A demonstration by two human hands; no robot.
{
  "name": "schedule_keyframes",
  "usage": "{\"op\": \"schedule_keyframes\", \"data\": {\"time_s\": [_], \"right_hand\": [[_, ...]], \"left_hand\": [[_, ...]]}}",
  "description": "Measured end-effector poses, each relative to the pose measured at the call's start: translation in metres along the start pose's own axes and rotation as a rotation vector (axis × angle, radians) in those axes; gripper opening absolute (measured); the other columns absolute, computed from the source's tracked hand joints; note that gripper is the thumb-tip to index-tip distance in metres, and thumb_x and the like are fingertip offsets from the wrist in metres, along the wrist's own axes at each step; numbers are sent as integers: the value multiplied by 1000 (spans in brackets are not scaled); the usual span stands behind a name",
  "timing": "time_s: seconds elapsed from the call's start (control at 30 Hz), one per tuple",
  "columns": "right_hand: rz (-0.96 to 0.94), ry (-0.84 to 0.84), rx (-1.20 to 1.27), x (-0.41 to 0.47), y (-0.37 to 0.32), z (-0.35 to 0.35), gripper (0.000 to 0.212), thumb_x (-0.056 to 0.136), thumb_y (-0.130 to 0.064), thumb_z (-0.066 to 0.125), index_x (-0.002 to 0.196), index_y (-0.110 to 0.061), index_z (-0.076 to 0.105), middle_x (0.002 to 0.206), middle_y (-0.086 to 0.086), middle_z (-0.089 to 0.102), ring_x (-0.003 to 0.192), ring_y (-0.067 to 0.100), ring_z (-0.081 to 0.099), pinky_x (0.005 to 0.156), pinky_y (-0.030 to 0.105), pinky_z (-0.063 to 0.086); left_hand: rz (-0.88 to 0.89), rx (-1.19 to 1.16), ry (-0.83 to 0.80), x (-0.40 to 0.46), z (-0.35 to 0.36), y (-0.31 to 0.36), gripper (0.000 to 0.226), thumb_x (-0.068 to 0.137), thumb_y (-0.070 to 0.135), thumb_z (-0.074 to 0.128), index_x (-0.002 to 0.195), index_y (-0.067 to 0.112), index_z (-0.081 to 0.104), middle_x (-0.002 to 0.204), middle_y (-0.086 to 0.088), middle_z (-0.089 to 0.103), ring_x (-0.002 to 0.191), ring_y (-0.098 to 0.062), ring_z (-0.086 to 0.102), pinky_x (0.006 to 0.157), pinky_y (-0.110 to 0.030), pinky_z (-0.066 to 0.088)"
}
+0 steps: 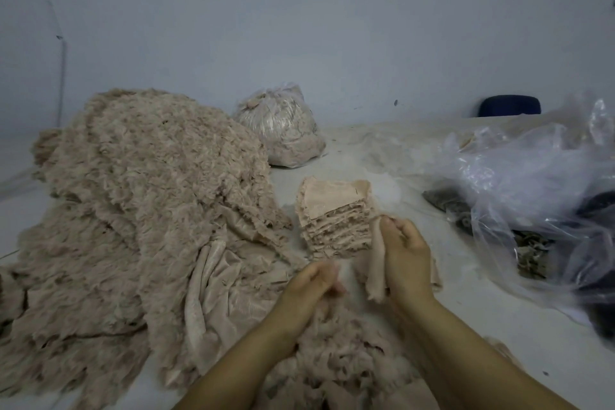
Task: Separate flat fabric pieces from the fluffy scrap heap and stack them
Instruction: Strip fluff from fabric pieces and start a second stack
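The scrap heap (139, 210) is lying on the desk (466, 326) at the left, the stack of flat pieces (336, 216) sitting just right of it. A tied bag (283, 126) is resting behind, loose plastic bags (532, 183) lying at the right.

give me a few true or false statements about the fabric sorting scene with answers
1. The right hand holds a flat fabric piece. True.
2. The stack of flat pieces sits left of the big fluffy heap. False: the stack lies to the right of the heap, just beyond the hands.
3. A tied clear bag of scraps stands behind the heap, near the wall. True.
4. The crumpled plastic sheeting lies on the left side of the table. False: it is on the right side.
5. The left hand rests flat on the stack. False: it is nearer than the stack, fingers curled, over fluffy scraps.
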State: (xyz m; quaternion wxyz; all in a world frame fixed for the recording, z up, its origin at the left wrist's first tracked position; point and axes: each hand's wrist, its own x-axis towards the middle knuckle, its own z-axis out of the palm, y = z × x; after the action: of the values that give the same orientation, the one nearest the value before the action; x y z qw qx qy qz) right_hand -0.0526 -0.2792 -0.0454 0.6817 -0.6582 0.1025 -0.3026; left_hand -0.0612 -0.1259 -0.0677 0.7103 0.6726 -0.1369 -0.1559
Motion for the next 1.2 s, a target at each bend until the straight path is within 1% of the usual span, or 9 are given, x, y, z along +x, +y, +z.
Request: {"op": "schedule_keyframes", "data": {"time_s": [0.17, 0.27, 0.37, 0.47, 0.57, 0.7, 0.9, 1.07, 1.2], "right_hand": [[34, -337, 42, -18, -10, 16, 22, 93, -20, 60, 74, -12, 68, 72, 8, 66, 66, 14, 57, 61, 26, 45], [35, -307, 8, -10, -11, 14, 26, 91, -26, 63, 77, -5, 66, 78, 25, 66, 66, 22, 57, 62, 33, 45], [-12, -292, -107, -5, -3, 8, 34, 92, -30, 61, 76, 0, 62, 67, 16, 60, 61, 19, 53, 58, 30, 42], [-1, -204, -133, -2, 6, 6, 31, 94, -27, 58, 77, -2, 63, 63, 1, 59, 55, 6, 52, 54, 22, 42], [4, 13, -146, 13, 10, 1, 27, 99, -23, 50, 76, -11, 57, 60, -7, 54, 54, -1, 51, 52, 18, 38], [180, 188, -59, 30, 19, -15, 19, 101, -27, 41, 100, -13, 52, 64, 3, 61, 59, 23, 60, 57, 34, 44], [420, -48, 22, 15, 29, -39, 28, 95, -9, 40, 120, 3, 46, 69, 25, 68, 51, 31, 67, 36, 27, 47], [462, -163, -83, 9, 21, -52, 28, 96, -16, 51, 116, 3, 46, 62, 23, 67, 46, 32, 63, 34, 24, 42], [449, -117, -150, 9, 9, -64, 22, 94, -26, 57, 100, -13, 40, 58, 15, 63, 47, 29, 57, 37, 26, 40]], "left_hand": [[-61, -335, -85, 5, 1, 5, 44, 78, 38, 68, 107, 4, 68, 107, -21, 69, 93, -28, 69, 74, -31, 55], [-72, -417, 28, 4, -6, 4, 36, 75, 29, 72, 98, 2, 72, 103, -23, 69, 89, -31, 70, 72, -33, 56], [-34, -485, 139, 7, -13, 4, 34, 79, 27, 67, 104, 3, 70, 105, -21, 70, 94, -31, 69, 73, -34, 56], [-32, -578, 199, 9, -13, 5, 26, 83, 23, 62, 91, -1, 68, 82, -16, 72, 68, -22, 70, 55, -26, 55], [-44, -611, 233, 10, -17, 4, 27, 79, 25, 62, 63, 10, 46, 46, 1, 44, 39, -9, 42, 40, -18, 40], [-99, -498, 220, 9, -20, 0, 40, 78, 29, 63, 49, 12, 42, 47, -2, 38, 40, -11, 38, 39, -18, 35], [-86, -276, 201, 12, -12, -4, 34, 87, 20, 62, 57, 9, 49, 56, -5, 47, 51, -15, 45, 53, -25, 41], [-50, 179, 122, 18, -2, 1, 35, 91, 21, 61, 60, 7, 54, 58, -4, 54, 47, -10, 44, 49, -18, 39], [-83, 445, 140, 34, 7, 4, 40, 79, 48, 70, 70, 14, 51, 63, -3, 48, 56, -15, 44, 55, -22, 34]]}}
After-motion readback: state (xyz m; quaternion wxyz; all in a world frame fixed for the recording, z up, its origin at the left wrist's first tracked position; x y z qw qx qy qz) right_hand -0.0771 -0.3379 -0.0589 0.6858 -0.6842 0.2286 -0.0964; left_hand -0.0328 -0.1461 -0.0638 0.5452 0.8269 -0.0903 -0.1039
